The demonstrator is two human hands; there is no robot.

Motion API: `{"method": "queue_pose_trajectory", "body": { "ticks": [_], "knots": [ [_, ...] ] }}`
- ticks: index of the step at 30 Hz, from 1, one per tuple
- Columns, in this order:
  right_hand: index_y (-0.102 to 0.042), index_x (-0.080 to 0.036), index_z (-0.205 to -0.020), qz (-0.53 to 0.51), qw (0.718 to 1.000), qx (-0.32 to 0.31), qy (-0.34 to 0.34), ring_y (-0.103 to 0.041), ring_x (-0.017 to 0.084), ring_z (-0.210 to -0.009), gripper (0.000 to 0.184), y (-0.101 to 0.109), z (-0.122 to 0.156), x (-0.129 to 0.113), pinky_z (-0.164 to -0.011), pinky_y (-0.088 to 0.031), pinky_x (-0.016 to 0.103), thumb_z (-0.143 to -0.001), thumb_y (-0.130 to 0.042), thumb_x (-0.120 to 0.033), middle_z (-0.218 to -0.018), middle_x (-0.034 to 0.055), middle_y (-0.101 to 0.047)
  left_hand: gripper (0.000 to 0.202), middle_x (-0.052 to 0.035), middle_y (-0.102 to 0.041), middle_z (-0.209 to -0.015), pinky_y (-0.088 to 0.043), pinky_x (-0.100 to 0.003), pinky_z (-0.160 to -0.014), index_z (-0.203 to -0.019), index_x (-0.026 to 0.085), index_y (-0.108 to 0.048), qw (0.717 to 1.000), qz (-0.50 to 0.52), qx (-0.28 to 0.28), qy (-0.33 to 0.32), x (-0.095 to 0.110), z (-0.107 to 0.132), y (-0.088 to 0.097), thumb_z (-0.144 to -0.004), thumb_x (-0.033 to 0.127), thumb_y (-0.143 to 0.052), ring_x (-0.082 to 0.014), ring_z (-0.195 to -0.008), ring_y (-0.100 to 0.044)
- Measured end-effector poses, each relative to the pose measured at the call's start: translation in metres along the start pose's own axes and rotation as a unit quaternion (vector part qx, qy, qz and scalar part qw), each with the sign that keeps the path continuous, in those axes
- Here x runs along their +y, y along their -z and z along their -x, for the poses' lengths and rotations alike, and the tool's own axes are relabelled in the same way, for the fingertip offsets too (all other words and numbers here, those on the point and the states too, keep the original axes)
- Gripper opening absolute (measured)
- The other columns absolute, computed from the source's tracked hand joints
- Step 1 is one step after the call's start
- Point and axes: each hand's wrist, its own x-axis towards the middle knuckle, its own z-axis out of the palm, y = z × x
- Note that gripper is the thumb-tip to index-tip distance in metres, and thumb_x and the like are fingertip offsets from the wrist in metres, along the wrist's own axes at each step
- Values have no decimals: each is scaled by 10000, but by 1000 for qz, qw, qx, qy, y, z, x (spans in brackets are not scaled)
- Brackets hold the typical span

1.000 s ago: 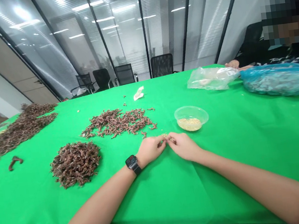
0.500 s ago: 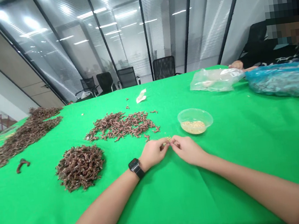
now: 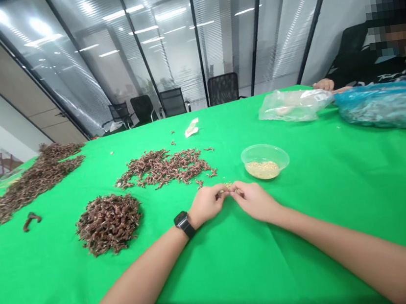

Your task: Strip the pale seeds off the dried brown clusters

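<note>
Left hand [image 3: 207, 204] and right hand [image 3: 255, 200] are together at the fingertips, pinching small pale seed bits [image 3: 227, 186] between them just over the green-covered worktop [image 3: 327, 235]. A clear plastic bowl [image 3: 265, 160] of pale seeds sits near them at 2 o'clock, a loose spread of dried brown pods [image 3: 164, 169] lies at 10 o'clock, and a dense pod heap [image 3: 109, 224] lies at 9 o'clock. Farther off at 2 o'clock, a co-worker's hand [image 3: 323, 85] rests just beyond a clear plastic bag [image 3: 293, 105], with a blue bag [image 3: 386, 107] beside it.
</note>
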Motion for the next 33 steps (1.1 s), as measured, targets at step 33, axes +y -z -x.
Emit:
{"method": "queue_pose_trajectory", "body": {
  "ticks": [33],
  "knots": [
    [-638, -195, -803, -38, 997, 69, 4, -434, 106, -490, 110, 5, -2, -6, -519, -282, 246, -861, -550, -225, -536, -59, -517, 353, -19, -611, -952, -449, -238, -689, -1195, 183, -477, 925, 370, 31, 73, -8, -9, -2, -867, 199, -606, -112, -761, -560]
  ]
}}
